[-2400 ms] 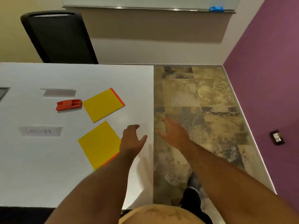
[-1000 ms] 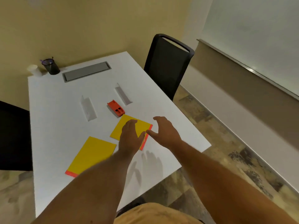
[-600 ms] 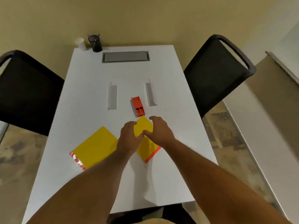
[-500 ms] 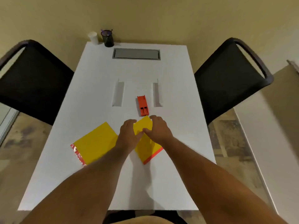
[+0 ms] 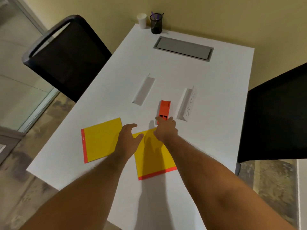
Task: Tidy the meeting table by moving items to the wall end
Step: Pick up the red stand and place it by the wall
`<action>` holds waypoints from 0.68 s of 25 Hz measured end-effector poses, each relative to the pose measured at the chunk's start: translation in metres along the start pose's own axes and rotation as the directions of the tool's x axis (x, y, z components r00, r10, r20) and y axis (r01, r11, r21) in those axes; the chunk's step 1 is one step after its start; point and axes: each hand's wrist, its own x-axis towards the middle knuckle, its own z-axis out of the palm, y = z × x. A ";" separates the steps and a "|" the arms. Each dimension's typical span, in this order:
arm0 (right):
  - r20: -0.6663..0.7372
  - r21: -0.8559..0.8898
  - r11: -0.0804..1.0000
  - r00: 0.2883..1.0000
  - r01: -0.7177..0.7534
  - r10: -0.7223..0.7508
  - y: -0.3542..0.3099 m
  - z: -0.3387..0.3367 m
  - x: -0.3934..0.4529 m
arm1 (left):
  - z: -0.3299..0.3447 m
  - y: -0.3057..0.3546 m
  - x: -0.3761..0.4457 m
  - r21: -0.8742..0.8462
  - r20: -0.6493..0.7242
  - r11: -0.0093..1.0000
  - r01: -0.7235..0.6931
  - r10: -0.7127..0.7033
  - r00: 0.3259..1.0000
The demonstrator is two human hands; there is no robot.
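Head view: both arms reach out over the white surface (image 5: 216,67) toward its wall end.
Right hand: right hand (image 5: 166,129) leads, fingers stretched forward and loosely spread, fingertips at the near end of the orange stapler (image 5: 164,110); touching or just short, I cannot tell. Nothing gripped.
Left hand: left hand (image 5: 128,136) hovers relaxed and spread between the two yellow folders, holding nothing.
Stapler: mid-surface, straight ahead of the right hand, long axis pointing at the wall end, beside the "CHECK-IN" name card (image 5: 187,104).
Other items: left folder (image 5: 101,140) and right folder (image 5: 153,156) near the front edge; second name card (image 5: 143,89) further in.
Wall end: paper cup (image 5: 142,20) and pen holder (image 5: 156,24) at the far-left corner.
Judgement: right hand is nearer; a straight forward grasp suits.
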 end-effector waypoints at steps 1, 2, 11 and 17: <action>0.035 -0.015 1.000 0.999 -0.015 0.016 -0.002 0.001 0.007 | 0.003 -0.003 -0.002 0.000 0.001 1.000 0.010 -0.010 1.000; 0.063 -0.035 0.999 0.998 -0.023 0.025 -0.003 0.002 0.014 | 0.006 -0.007 -0.006 0.003 0.012 1.000 0.013 -0.013 1.000; -0.045 0.104 0.984 0.989 0.147 -0.143 0.018 -0.007 0.008 | 0.015 -0.025 -0.027 -0.057 0.032 0.988 0.143 -0.141 0.989; -0.304 0.451 0.800 0.911 0.396 -0.280 0.035 0.012 -0.063 | 0.014 0.033 -0.045 -0.449 0.103 0.841 0.304 -0.289 0.952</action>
